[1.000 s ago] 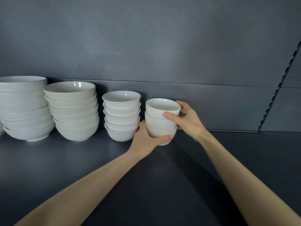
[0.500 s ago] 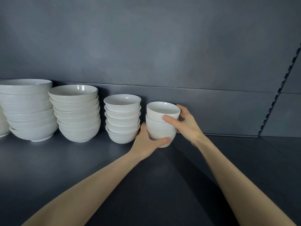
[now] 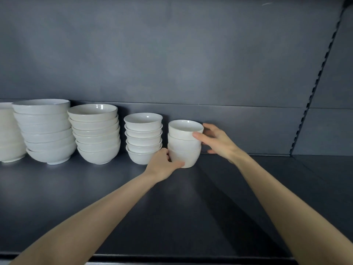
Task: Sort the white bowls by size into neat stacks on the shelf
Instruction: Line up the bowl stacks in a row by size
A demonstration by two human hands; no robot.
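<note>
**Steadying the three-bowl stack**

Three small bowls form the smallest stack (image 3: pixel 185 144), standing on the shelf (image 3: pixel 191 211). The left hand (image 3: pixel 162 166) curls round its bottom bowl. The right hand (image 3: pixel 217 142) has its fingers spread, thumb touching the top rim. Four larger stacks stand left of it, the five-bowl stack (image 3: pixel 143 138) nearest.

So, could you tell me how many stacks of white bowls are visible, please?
5, left to right: a cut-off stack, the large stack, the medium stack, the small stack, and the smallest stack. More may sit out of frame.
</note>
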